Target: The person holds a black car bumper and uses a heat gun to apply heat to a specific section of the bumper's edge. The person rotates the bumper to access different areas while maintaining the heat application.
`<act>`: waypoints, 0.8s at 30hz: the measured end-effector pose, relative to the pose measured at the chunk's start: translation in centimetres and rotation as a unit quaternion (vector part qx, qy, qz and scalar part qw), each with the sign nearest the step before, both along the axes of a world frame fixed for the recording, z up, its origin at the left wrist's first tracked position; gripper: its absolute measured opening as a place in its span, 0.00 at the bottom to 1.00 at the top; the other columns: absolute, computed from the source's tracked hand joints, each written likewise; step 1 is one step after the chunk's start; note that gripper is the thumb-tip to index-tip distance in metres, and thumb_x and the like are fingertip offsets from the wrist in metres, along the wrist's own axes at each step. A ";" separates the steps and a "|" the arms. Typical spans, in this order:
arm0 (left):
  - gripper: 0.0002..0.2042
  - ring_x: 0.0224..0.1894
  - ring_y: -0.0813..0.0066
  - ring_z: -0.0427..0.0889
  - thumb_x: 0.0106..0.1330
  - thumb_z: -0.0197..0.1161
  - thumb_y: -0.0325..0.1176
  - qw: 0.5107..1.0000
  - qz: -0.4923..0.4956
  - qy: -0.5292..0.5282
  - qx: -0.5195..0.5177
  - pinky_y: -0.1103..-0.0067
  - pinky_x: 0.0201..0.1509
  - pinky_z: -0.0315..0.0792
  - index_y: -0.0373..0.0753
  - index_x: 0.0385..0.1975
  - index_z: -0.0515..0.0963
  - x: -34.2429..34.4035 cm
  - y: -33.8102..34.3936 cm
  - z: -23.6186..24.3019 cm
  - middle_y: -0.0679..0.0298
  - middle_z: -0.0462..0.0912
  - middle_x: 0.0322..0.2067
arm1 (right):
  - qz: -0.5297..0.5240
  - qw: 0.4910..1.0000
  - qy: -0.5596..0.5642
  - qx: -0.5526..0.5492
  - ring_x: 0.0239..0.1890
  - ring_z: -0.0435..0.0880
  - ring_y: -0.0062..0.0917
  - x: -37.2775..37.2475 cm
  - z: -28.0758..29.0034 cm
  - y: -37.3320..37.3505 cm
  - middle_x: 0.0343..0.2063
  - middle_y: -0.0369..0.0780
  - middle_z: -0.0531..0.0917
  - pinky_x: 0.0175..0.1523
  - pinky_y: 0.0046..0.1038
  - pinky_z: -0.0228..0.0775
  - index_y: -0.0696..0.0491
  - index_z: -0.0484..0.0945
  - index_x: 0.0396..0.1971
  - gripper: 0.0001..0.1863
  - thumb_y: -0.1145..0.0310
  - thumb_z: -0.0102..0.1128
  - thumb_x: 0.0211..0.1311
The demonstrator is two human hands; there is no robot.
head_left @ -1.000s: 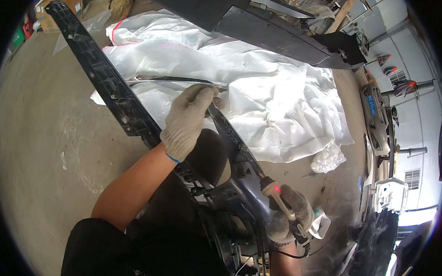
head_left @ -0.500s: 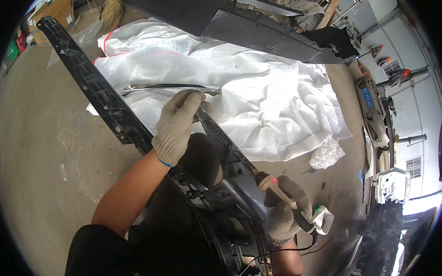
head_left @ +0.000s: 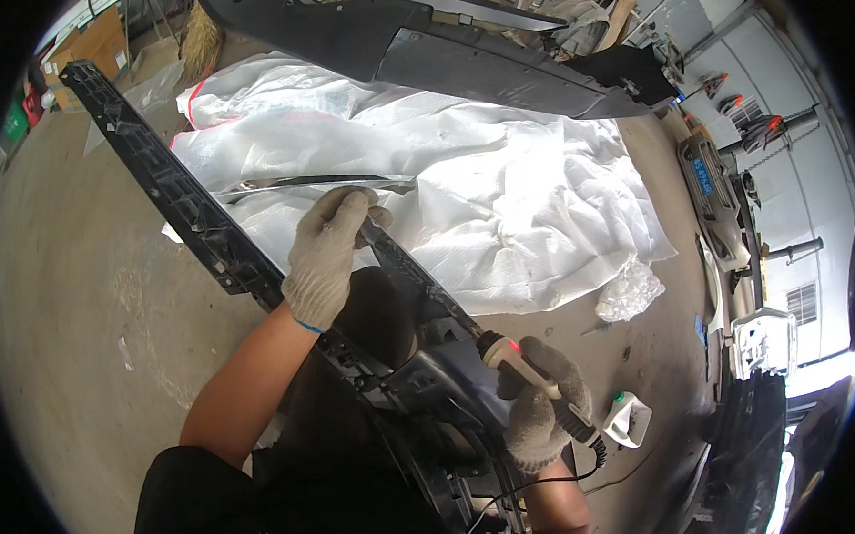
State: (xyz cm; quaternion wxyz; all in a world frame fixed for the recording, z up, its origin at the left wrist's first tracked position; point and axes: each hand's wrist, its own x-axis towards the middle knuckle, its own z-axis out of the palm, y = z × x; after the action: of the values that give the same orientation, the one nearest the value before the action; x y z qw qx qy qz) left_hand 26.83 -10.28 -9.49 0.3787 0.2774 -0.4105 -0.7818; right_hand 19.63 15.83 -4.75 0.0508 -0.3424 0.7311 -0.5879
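Observation:
A black plastic car bumper [head_left: 452,364] lies across in front of me, its long ribbed arm [head_left: 155,169] reaching to the far left. My left hand [head_left: 328,248], in a knitted work glove, pinches the upper end of a narrow black edge of the bumper. In my gloved right hand [head_left: 545,406] is a corded soldering iron [head_left: 519,362] with a beige and black handle and a small red light. The iron points up and left, its front end at the lower end of that narrow edge. Whether the tip touches the plastic, I cannot tell.
White wrapping sheet [head_left: 545,205] covers the floor ahead, with a shiny strip [head_left: 326,180] on it. Beyond lies another dark bumper [head_left: 474,64]. To the right are crumpled clear plastic [head_left: 631,290], a white jug [head_left: 628,419] and the iron's cord [head_left: 571,480].
Both hands and the bumper sit slightly further left in the picture, while the whole view has shifted a little. The grip of each hand looks the same.

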 end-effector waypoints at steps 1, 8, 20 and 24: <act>0.11 0.39 0.71 0.81 0.70 0.58 0.36 1.000 0.002 0.002 -0.001 0.77 0.44 0.74 0.33 0.42 0.76 0.0 0.0 -0.1 0.61 0.80 0.35 | 0.002 1.000 -0.002 -0.001 0.25 0.80 0.22 0.0 0.1 0.0 0.26 0.43 0.83 0.30 0.23 0.72 0.64 0.76 0.49 0.42 0.35 0.62 0.56; 0.14 0.40 0.71 0.83 0.70 0.58 0.37 1.000 0.010 0.017 -0.003 0.77 0.46 0.76 0.31 0.45 0.76 0.0 0.0 -0.5 0.60 0.81 0.36 | 0.007 1.000 -0.006 0.006 0.26 0.80 0.22 0.2 0.4 -0.2 0.26 0.42 0.83 0.32 0.23 0.72 0.65 0.75 0.49 0.41 0.36 0.61 0.58; 0.14 0.40 0.71 0.84 0.70 0.59 0.37 1.000 0.011 0.022 -0.005 0.78 0.46 0.77 0.31 0.45 0.76 0.0 0.0 -0.7 0.59 0.82 0.37 | 0.004 0.998 0.037 0.044 0.26 0.80 0.22 0.3 0.9 -0.3 0.25 0.42 0.83 0.32 0.23 0.72 0.64 0.77 0.47 0.40 0.36 0.58 0.60; 0.14 0.40 0.72 0.83 0.70 0.58 0.37 1.000 0.008 0.024 -0.008 0.78 0.46 0.77 0.32 0.44 0.77 -0.2 -0.1 -0.9 0.59 0.82 0.36 | 0.000 0.997 0.043 0.059 0.26 0.80 0.22 0.4 1.1 -0.3 0.25 0.42 0.83 0.32 0.24 0.72 0.64 0.77 0.47 0.39 0.36 0.57 0.60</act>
State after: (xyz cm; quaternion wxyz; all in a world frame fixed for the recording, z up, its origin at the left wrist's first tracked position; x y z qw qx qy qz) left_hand 26.67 -10.34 -10.37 0.3973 0.2588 -0.4050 -0.7817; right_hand 20.03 15.56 -3.63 0.0388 -0.3637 0.7661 -0.5284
